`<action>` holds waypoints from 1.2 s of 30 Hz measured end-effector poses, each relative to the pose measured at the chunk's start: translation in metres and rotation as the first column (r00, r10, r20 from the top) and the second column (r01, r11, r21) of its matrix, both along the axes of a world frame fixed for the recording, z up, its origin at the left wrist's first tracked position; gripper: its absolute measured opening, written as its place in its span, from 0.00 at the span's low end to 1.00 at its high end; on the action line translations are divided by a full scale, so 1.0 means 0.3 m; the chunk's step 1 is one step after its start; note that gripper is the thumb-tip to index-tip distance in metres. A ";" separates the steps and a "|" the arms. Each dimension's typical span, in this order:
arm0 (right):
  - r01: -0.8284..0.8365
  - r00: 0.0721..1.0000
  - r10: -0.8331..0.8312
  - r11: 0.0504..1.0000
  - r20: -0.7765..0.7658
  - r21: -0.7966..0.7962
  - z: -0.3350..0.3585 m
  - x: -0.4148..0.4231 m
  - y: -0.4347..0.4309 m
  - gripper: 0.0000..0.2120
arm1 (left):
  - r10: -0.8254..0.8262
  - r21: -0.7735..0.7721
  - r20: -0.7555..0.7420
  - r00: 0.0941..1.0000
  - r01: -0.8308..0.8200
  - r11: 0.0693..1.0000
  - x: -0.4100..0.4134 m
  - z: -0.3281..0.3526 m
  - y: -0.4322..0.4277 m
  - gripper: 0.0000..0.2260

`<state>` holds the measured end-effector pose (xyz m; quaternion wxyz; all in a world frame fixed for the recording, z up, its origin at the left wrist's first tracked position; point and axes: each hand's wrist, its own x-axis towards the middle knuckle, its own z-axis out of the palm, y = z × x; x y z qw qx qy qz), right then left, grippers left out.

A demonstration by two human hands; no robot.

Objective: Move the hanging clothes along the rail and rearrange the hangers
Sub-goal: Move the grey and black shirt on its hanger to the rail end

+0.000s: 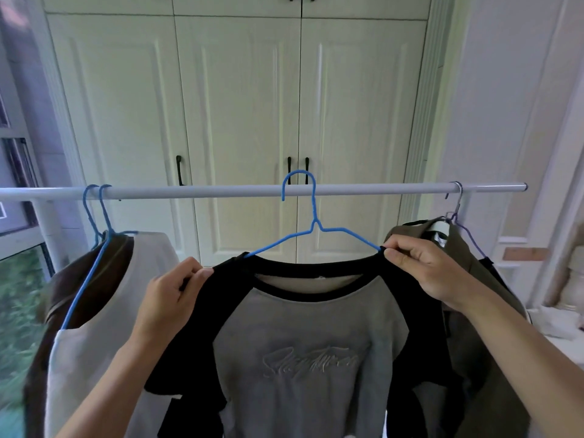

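Head view, grey-and-black shirt (300, 343) on blue hanger (314, 213), midway along white rail (205, 192), between the hands — left hand (170, 298) pinching its left shoulder, right hand (420, 263) pinching the right — long axis parallel to rail, hook up

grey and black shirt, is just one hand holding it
No, the left hand pinches one shoulder of the shirt and the right hand pinches the other.

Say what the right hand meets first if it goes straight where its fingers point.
Likely the sloping wire of the blue hanger, just past where the right hand pinches the shirt; depth unclear.
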<state>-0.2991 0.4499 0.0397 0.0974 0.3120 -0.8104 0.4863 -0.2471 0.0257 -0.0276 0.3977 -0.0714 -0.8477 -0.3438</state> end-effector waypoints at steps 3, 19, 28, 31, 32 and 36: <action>0.006 1.000 -0.006 1.000 0.017 -0.008 0.000 0.010 0.007 0.12 | 0.045 -0.053 -0.037 0.998 -0.047 0.998 0.014 0.058 0.059 0.18; 0.118 0.991 -0.111 0.987 -0.071 0.106 0.007 0.001 0.101 0.10 | -0.063 -0.476 -0.067 0.996 0.024 0.879 -0.185 0.175 0.397 0.15; 0.219 0.965 -0.206 0.974 -0.161 0.065 0.013 0.010 0.145 0.10 | -0.044 -0.451 -0.084 0.995 0.001 0.892 -0.228 0.164 0.477 0.16; 0.244 0.959 -0.232 0.968 -0.161 0.059 0.007 0.000 0.183 0.10 | -0.055 -0.419 -0.065 0.996 0.023 0.908 -0.242 0.138 0.482 0.13; 0.252 0.958 -0.242 0.966 -0.151 0.050 0.002 -0.001 0.196 0.09 | -0.061 -0.415 -0.069 0.996 0.027 0.909 -0.246 0.126 0.480 0.13; 0.264 0.962 -0.258 0.963 -0.086 0.057 -0.004 0.011 0.238 0.09 | -0.047 -0.407 -0.113 0.992 -0.003 0.913 -0.274 0.105 0.500 0.15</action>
